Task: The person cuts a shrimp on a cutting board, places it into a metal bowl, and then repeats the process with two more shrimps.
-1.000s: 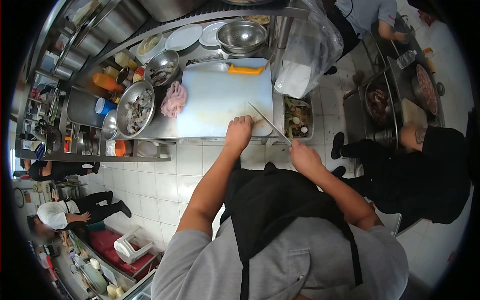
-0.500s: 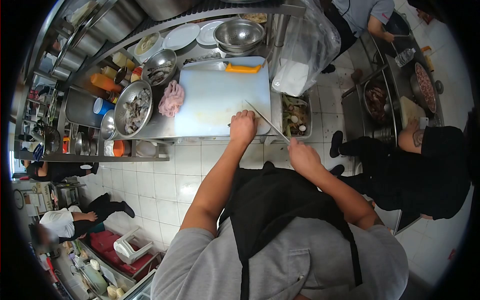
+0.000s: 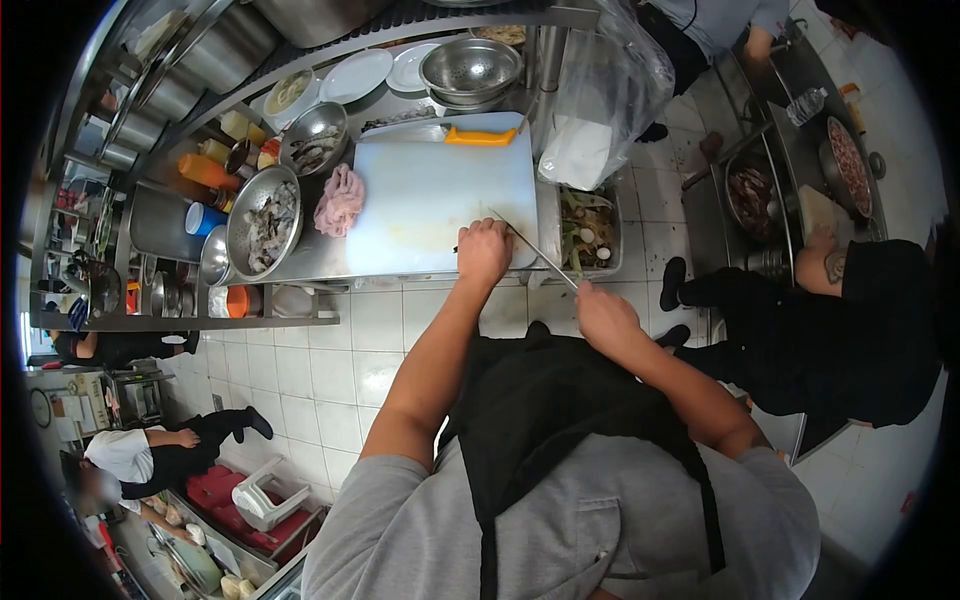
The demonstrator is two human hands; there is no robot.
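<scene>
My left hand point(image 3: 484, 250) rests closed on something small at the near right corner of the white cutting board point(image 3: 430, 200); what it holds down is hidden under the fingers. My right hand point(image 3: 604, 315) grips the handle of a long knife point(image 3: 538, 250). Its blade slants up to the left and its tip reaches the board beside my left hand. A pink cloth point(image 3: 341, 199) lies at the board's left edge. An orange-handled tool point(image 3: 478, 136) lies along its far edge.
Left of the board stands a metal bowl of raw shrimp point(image 3: 264, 222), with more bowls, plates and a colander point(image 3: 470, 70) behind. A scrap tray point(image 3: 588, 235) sits to the right under a plastic bag point(image 3: 600, 110). A person in black point(image 3: 830, 340) stands close on my right.
My left hand shifted right along the board's near edge toward the blade. The knife has tilted slightly and my right hand has stayed at about the same spot.
</scene>
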